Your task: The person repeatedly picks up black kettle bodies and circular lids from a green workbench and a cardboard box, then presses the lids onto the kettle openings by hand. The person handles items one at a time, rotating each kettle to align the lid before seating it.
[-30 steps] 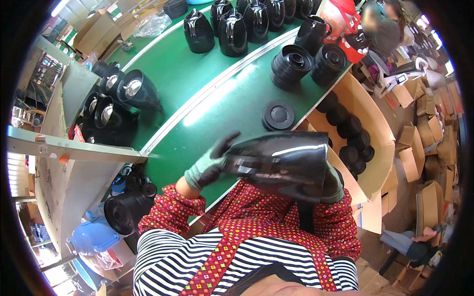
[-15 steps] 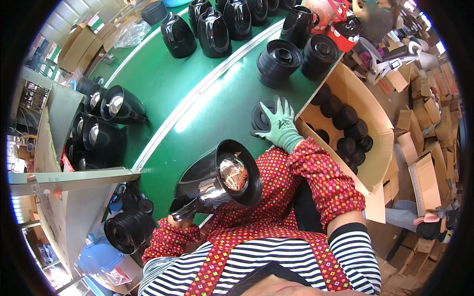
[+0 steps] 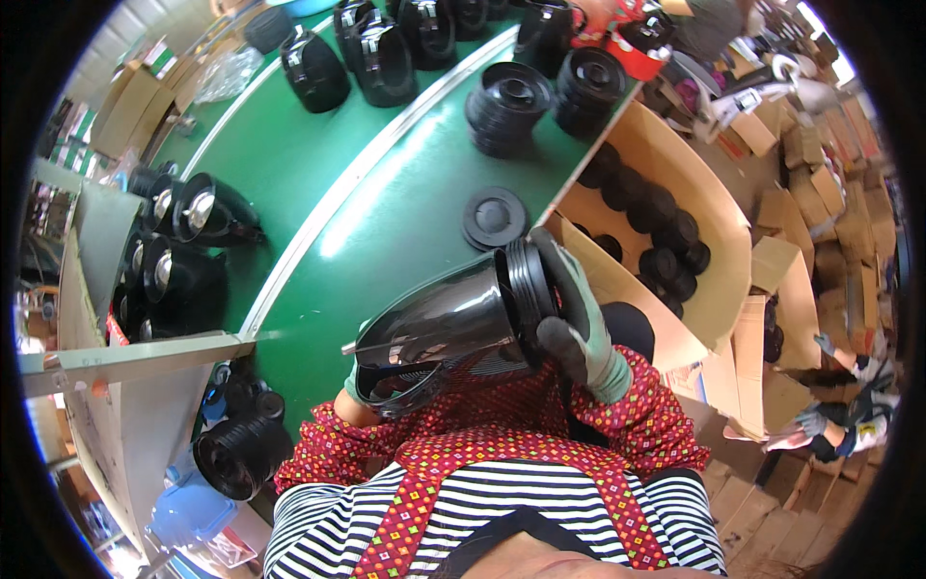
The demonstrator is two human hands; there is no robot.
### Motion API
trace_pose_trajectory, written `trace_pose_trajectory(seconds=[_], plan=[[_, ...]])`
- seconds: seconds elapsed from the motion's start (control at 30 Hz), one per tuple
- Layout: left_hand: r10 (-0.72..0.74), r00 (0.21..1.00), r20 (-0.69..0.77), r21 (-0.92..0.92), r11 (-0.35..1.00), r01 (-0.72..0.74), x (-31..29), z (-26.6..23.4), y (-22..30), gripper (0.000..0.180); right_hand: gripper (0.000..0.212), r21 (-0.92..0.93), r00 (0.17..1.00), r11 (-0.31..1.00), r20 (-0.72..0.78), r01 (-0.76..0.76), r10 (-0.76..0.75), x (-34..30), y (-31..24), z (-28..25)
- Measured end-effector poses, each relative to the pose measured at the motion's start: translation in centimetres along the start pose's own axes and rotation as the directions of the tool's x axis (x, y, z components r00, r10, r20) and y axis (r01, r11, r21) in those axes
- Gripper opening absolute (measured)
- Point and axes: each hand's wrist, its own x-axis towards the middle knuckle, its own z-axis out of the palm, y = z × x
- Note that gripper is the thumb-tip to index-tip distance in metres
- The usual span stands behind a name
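A glossy black jug point(image 3: 434, 318) lies tilted on its side in front of my chest. My left hand point(image 3: 355, 384), mostly hidden behind it, holds it near the narrow end by the handle point(image 3: 410, 394). At the wide end sits a black ridged round base point(image 3: 526, 294), pressed against the rim. My right hand point(image 3: 581, 323), in a green glove with dark palm and fingers, is closed round this base. Whether the base is fastened cannot be seen. Just beyond lies a flat black disc point(image 3: 494, 218) on the green table point(image 3: 357, 261).
Two stacks of black round parts point(image 3: 508, 101) stand farther back. Black jugs point(image 3: 384, 63) line the far side, and more jugs point(image 3: 207, 207) lie at left. On the right, an open cardboard box point(image 3: 719, 261) holds black round parts. Another person's gloved hands point(image 3: 812, 422) show at far right.
My right hand has left the table with a black round base and brought it to the jug's wide end. The jug has turned, its opening now covered. A disc remains on the table.
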Motion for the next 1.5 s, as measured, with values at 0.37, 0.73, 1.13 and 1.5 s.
trace_pose_trajectory(seconds=[0.37,0.73,1.13,1.5], plan=[[-0.158,0.978,0.137,0.073,0.986,0.149,3.4,2.9,-2.1,0.050,0.100,-0.023,0.994,0.998,-0.090,0.064,-0.066,-7.4,-3.1,-3.0],[0.526,0.578,0.624,0.778,-0.349,-0.523,4.0,13.4,6.2,0.048,0.068,0.615,0.893,0.718,-0.050,-0.325,0.447,-8.5,-1.4,-5.3],[0.603,0.744,0.289,0.875,0.148,-0.461,4.3,15.7,6.1,0.061,0.082,0.735,0.964,0.673,-0.113,-0.082,0.240,-9.4,-2.5,-4.6],[0.333,0.834,0.439,0.898,-0.181,-0.401,3.1,17.2,6.7,0.052,0.065,0.169,0.880,0.906,-0.362,0.387,-0.308,-9.3,-2.9,-4.5]])
